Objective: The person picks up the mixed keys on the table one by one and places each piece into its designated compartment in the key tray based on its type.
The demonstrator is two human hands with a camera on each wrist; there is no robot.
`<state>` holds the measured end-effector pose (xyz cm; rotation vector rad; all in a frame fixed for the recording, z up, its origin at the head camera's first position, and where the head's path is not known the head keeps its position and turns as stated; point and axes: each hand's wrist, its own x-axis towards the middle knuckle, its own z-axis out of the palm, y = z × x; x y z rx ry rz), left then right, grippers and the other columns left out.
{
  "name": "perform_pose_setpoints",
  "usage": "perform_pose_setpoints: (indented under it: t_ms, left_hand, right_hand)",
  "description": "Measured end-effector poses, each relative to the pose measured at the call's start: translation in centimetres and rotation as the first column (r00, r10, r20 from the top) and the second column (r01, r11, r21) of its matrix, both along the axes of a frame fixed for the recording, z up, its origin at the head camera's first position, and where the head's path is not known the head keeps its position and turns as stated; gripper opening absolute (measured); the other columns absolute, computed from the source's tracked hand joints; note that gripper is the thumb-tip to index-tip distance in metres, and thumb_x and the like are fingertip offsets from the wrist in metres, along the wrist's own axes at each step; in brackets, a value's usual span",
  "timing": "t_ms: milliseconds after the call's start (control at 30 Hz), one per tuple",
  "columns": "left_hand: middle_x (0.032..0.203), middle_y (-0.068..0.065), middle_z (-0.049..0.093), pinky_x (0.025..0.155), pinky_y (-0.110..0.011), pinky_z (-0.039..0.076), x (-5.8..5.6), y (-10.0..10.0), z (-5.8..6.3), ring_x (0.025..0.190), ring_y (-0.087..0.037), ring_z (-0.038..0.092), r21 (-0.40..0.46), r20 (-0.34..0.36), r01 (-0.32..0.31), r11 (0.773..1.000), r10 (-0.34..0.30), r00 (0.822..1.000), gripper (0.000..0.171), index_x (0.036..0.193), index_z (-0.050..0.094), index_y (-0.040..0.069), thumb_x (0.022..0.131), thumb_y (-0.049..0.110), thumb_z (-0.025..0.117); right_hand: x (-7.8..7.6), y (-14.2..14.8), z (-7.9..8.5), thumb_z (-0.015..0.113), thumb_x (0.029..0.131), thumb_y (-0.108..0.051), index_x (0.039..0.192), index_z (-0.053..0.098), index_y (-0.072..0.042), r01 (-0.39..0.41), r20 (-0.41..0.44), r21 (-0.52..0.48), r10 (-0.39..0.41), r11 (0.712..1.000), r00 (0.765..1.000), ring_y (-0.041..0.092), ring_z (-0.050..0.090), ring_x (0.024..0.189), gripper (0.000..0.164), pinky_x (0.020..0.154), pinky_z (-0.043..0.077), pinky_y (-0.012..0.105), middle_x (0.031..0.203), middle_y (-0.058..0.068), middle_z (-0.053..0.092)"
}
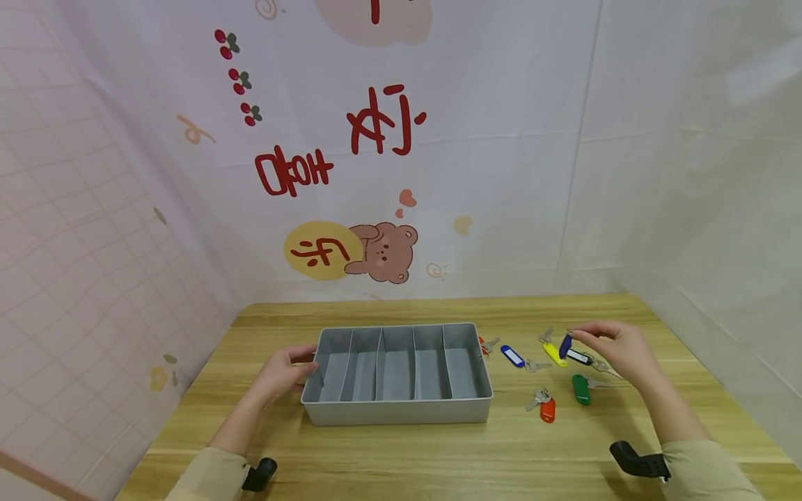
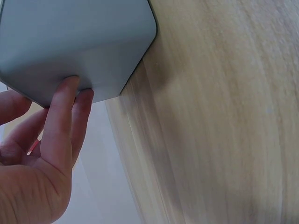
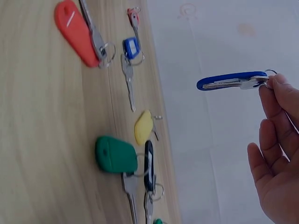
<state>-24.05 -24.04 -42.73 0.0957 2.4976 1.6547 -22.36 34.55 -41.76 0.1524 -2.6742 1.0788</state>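
Beige left sleeve [image 1: 209, 476], lower left of the frame, nearest the camera, with black wrist camera [image 1: 262, 474]. Left hand [image 1: 283, 372], left of centre: curved at the end of the tray, thumb at the rim, fingers apart and pressed to the outer wall, a grip that probably steadies it. Grey tray [image 1: 401, 413], lower centre: five compartments side by side, set flat on the wooden table [image 1: 401, 459], its inside facing up, presumably within reach of both hands. Red tag [image 1: 482, 346] with key, just beyond the tray's right end, partly hidden by it. Blue tag [image 1: 512, 356] with key, right of the tray. Orange tag [image 1: 548, 410] with key, nearer the bottom. Yellow tag [image 1: 555, 356] with key, farther up. Dark blue tag [image 1: 565, 346] with key, right of centre: raised off the table, hanging from its ring end, a hold that likely leaves tag and key free below. Black tag [image 1: 579, 357] and green tag [image 1: 581, 390], both with keys, loosely spread near the others. Right hand [image 1: 620, 350], right of the frame: thumb and forefinger together, clamped on the dark blue tag's ring end; remaining fingers loosely bent, touching nothing. Right sleeve [image 1: 708, 473], lower right.
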Motion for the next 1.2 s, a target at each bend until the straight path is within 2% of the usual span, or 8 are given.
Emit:
perform_pose_setpoints:
  t_ms: [100,267,433,700,900,1200]
  left_hand:
    - [0.128,-0.036,0.052,0.073,-0.048,0.059,-0.1,0.0,0.0,0.099,-0.038,0.065,-0.008,-0.004,0.002,1.000,-0.003,1.000,0.048,0.140,0.045,-0.013,0.095,-0.003,0.060]
    - [0.129,-0.035,0.052,0.074,-0.049,0.059,-0.1,0.0,0.0,0.100,-0.039,0.064,-0.016,-0.002,0.000,1.000,0.000,1.000,0.049,0.140,0.046,-0.012,0.095,-0.002,0.060]
    - [0.129,-0.036,0.052,0.074,-0.049,0.059,-0.1,0.0,-0.1,0.101,-0.039,0.064,0.000,0.004,-0.006,1.000,0.006,1.000,0.049,0.140,0.046,-0.013,0.095,-0.002,0.060]
    - [0.131,-0.036,0.051,0.076,-0.049,0.058,0.0,0.0,0.1,0.102,-0.039,0.064,0.026,0.015,0.001,1.000,-0.001,1.000,0.050,0.141,0.044,-0.013,0.095,-0.002,0.059]
    - [0.132,-0.036,0.050,0.077,-0.050,0.058,0.0,-0.1,0.0,0.104,-0.039,0.063,0.025,0.020,0.000,1.000,-0.001,1.000,0.050,0.142,0.043,-0.012,0.096,-0.001,0.060]
    - [0.130,-0.036,0.050,0.077,-0.052,0.058,0.0,-0.1,-0.1,0.101,-0.039,0.064,0.052,0.015,0.010,0.999,-0.010,1.000,0.051,0.142,0.043,-0.013,0.095,-0.002,0.060]
  right_hand:
    - [-0.3,-0.8,0.0,0.065,0.097,-0.037,0.108,0.077,-0.010,-0.007,-0.009,-0.004,0.007,1.000,1.000,0.000,0.052,0.094,0.031,0.078,0.048,0.039,0.113,0.012,0.070]
    - [-0.6,-2.2,0.2,0.065,0.097,-0.036,0.109,0.077,-0.008,-0.031,0.005,-0.030,0.031,0.999,0.999,0.015,0.055,0.099,0.032,0.079,0.049,0.037,0.113,0.013,0.070]
    - [-1.0,-3.5,0.2,0.065,0.097,-0.036,0.110,0.076,-0.009,-0.058,0.025,-0.063,0.060,0.996,0.998,0.023,0.056,0.104,0.033,0.083,0.048,0.043,0.117,0.013,0.069]
    - [-2.0,-5.5,-0.5,0.067,0.096,-0.033,0.106,0.078,-0.011,-0.115,-0.010,-0.088,0.115,0.989,0.993,0.019,0.058,0.094,0.027,0.076,0.050,0.035,0.108,0.008,0.071]
    - [-2.4,-7.1,-0.6,0.068,0.095,-0.033,0.104,0.079,-0.013,-0.140,-0.031,-0.084,0.138,0.987,0.990,0.022,0.058,0.096,0.025,0.077,0.049,0.038,0.106,0.007,0.072]
    - [-2.7,-9.3,0.0,0.070,0.093,-0.037,0.102,0.079,-0.015,-0.141,-0.027,-0.094,0.139,0.986,0.990,0.025,0.060,0.101,0.025,0.085,0.047,0.045,0.107,0.005,0.071]
